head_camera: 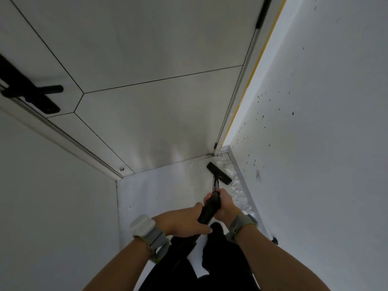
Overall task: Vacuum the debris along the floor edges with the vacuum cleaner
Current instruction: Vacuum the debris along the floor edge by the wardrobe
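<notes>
Both hands are curled round the black vacuum cleaner tube (210, 208), the right hand (225, 203) ahead and the left hand (180, 222) behind it at 7 o'clock. The flat black nozzle (219, 173) rests on the pale grey floor (159, 190) at the view's 5 o'clock. It touches white crumbly debris (238, 185) along the dark-speckled white wall (315, 143). The tube's rear end is lost against dark trouser legs (220, 259). At 9 o'clock a blurred black lever handle (31, 95) sits on the grey panelled door (147, 101).
</notes>
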A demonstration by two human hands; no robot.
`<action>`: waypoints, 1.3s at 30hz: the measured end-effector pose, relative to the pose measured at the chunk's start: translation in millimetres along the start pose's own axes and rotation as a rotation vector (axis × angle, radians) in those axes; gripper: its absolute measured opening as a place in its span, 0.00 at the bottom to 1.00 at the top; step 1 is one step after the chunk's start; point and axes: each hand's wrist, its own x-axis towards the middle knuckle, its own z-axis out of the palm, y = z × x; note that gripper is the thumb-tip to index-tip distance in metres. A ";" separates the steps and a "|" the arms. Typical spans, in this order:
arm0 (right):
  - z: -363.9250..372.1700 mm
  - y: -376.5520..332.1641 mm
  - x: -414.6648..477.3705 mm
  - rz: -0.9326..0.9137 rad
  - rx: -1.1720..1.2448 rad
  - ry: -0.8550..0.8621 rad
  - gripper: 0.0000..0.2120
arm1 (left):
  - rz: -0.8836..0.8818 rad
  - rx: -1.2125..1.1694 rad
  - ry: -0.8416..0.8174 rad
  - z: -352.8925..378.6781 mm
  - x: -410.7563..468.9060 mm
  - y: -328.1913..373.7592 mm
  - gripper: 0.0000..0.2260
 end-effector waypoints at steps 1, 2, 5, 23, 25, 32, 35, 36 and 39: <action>-0.2 -6.7 0.8 0.007 -0.004 -0.003 0.08 | 0.004 -0.008 0.009 -0.5 4.5 5.0 0.18; 0.3 -11.0 0.4 0.007 -0.008 -0.003 0.09 | 0.012 -0.006 0.021 -1.6 7.1 8.8 0.19; 10.3 -16.5 -2.3 -0.008 -0.031 -0.005 0.09 | 0.015 -0.013 0.065 -9.2 4.6 11.9 0.20; 97.7 178.6 -27.2 0.188 -0.359 -0.121 0.11 | -0.043 -0.218 0.285 -2.2 -156.6 -145.6 0.17; 94.9 197.2 -29.6 0.200 -0.330 -0.128 0.10 | -0.057 -0.189 0.267 0.0 -170.3 -158.0 0.16; 96.5 240.4 -38.5 0.174 -0.203 -0.122 0.11 | -0.090 -0.179 0.192 -6.4 -195.6 -185.4 0.18; 90.1 237.2 -35.9 0.138 -0.104 -0.085 0.14 | -0.074 -0.137 0.176 -7.5 -185.8 -185.9 0.17; 86.6 232.2 -34.6 0.120 -0.088 -0.079 0.15 | -0.064 -0.115 0.172 -7.9 -180.3 -183.7 0.17; 75.1 207.8 -29.5 0.082 -0.060 -0.057 0.13 | -0.014 -0.093 0.182 -5.8 -156.4 -170.6 0.17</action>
